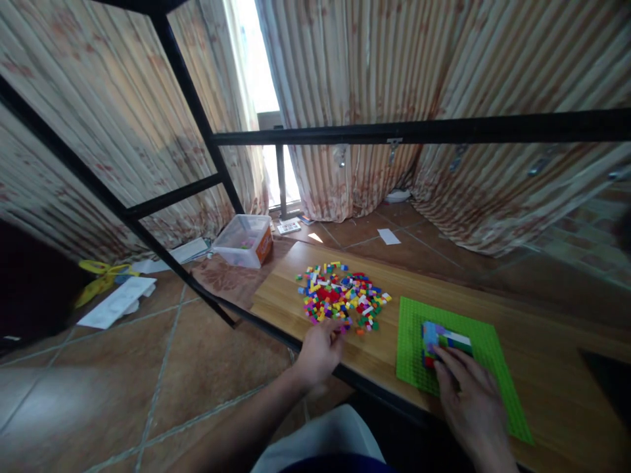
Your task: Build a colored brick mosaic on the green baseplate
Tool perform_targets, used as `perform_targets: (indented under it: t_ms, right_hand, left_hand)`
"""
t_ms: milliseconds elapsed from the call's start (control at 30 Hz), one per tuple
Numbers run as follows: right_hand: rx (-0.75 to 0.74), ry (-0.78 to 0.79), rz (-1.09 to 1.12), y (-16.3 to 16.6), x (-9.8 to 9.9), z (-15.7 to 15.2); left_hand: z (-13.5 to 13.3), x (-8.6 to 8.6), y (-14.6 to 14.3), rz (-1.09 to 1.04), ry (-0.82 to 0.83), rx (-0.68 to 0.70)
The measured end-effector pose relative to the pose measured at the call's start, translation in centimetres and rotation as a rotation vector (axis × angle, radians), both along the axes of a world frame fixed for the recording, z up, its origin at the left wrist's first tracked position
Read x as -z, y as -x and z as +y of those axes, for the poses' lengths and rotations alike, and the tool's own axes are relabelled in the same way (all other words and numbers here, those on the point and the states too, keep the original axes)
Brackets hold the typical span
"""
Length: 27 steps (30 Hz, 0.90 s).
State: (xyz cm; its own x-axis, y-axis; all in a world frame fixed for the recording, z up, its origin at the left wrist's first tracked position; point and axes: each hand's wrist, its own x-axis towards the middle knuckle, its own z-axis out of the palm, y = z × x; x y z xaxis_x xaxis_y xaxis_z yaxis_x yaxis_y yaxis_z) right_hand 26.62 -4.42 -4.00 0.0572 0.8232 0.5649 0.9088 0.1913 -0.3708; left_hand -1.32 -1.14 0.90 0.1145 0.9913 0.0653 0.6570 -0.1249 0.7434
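A heap of small coloured bricks [342, 297] lies on the wooden table [542, 368]. My left hand [319, 351] reaches into the heap's near edge with its fingers curled in a pinch; what they hold is hidden. A green baseplate [486, 348] lies to the right of the heap. On it stands a small block built of blue, white, green and red bricks [440, 338]. My right hand [470, 401] rests on the baseplate with its fingers pressed against the near side of that block.
A black metal frame [394, 131] crosses above and left of the table. A clear plastic box [243, 241] stands on the tiled floor beyond the table, with papers [118, 301] and yellow scissors [101, 272] further left. Curtains hang behind. A dark object [608, 378] lies at the table's right edge.
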Motion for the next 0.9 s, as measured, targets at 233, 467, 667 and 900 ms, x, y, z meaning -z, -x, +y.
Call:
perform_targets:
  t_ms: [233,467,667,900]
  right_hand:
    - [-0.003,0.021,0.105,1.1,-0.8,-1.6]
    - [-0.011,0.014,0.175,1.7,-0.5,-3.0]
    - [-0.008,0.048,0.268,2.7,-1.1,-3.9]
    - [-0.051,0.201,0.455,4.9,-3.8,-3.5]
  left_hand:
    - [6.0,-1.2,1.9,0.306,-0.220,-0.088]
    - [8.6,-1.6,0.0,0.611,-0.200,-0.086]
    - [8.7,-2.2,0.0,0.475,-0.252,-0.092]
    - [3.0,-2.2,-5.5,-0.422,0.130,0.248]
